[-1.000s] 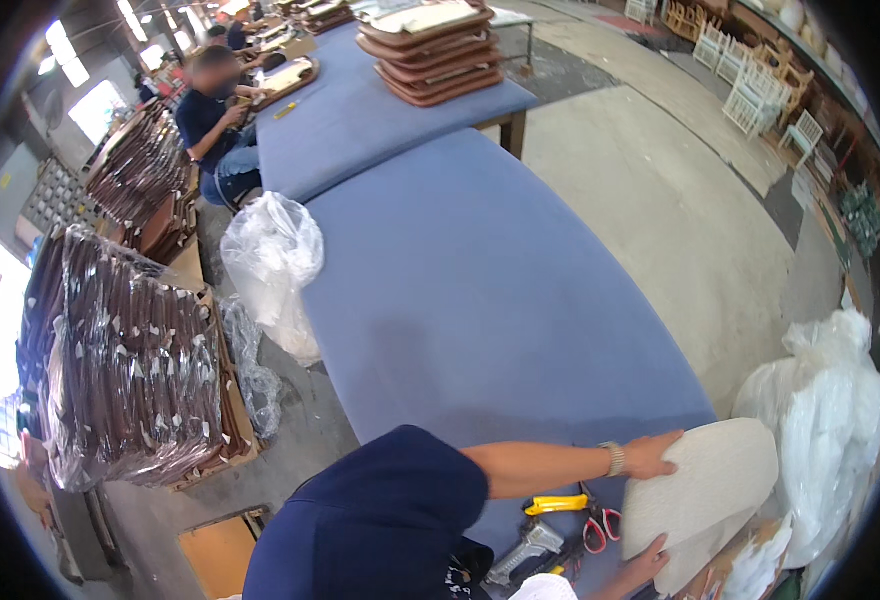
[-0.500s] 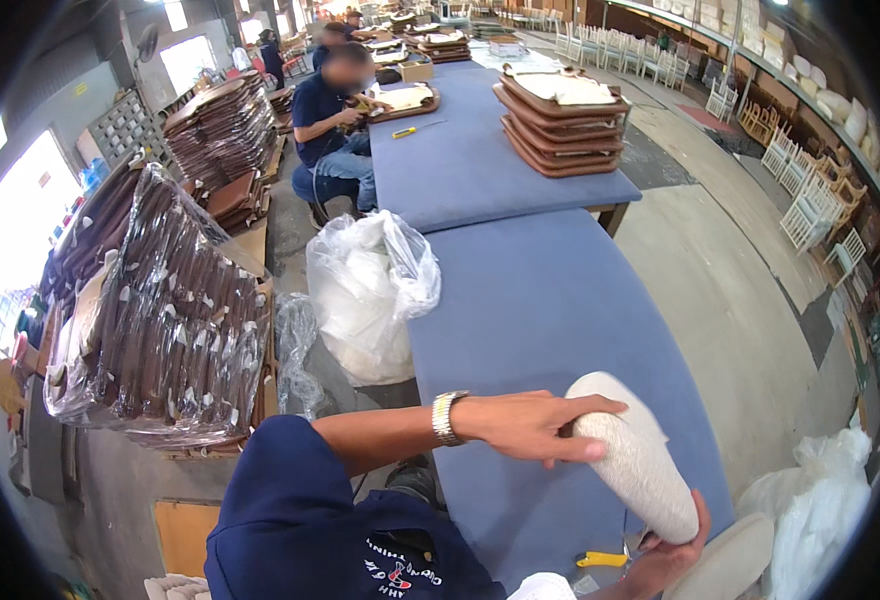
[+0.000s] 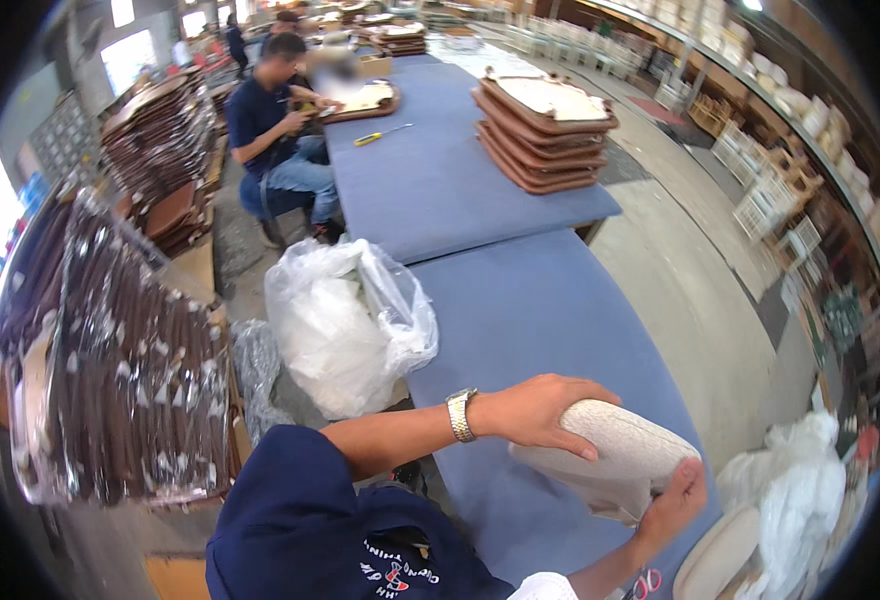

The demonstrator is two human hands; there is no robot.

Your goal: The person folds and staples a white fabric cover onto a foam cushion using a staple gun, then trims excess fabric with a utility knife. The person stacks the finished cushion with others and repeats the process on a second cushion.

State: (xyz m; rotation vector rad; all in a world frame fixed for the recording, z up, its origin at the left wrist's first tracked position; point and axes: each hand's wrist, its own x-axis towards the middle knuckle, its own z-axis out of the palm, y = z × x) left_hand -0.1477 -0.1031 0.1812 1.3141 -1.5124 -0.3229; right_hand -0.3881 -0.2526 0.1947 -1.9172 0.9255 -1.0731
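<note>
A beige fabric-covered cushion [image 3: 615,455] is held tilted above the blue table between both my hands. My left hand [image 3: 545,412], a metal-banded watch on its wrist, is closed over the cushion's upper left edge with the thumb on the fabric. My right hand [image 3: 674,500] grips the lower right end, its thumb along the edge and its other fingers hidden. Below my right forearm, red scissor handles [image 3: 645,584] show on the table. Another beige cushion [image 3: 717,553] lies at the table's right edge.
The padded blue table [image 3: 525,320] runs away from me. White plastic bags [image 3: 345,340] bulge by its left edge. Plastic-wrapped brown chair seats [image 3: 125,370] stand at left, with another stack [image 3: 542,150] farther along. A seated co-worker [image 3: 270,130] works beside a yellow screwdriver [image 3: 380,135].
The cushion has turned from a steep slant to a flatter tilt and moved slightly left. My right hand has risen with it. The view has shifted, and the scissor handles have come into sight.
</note>
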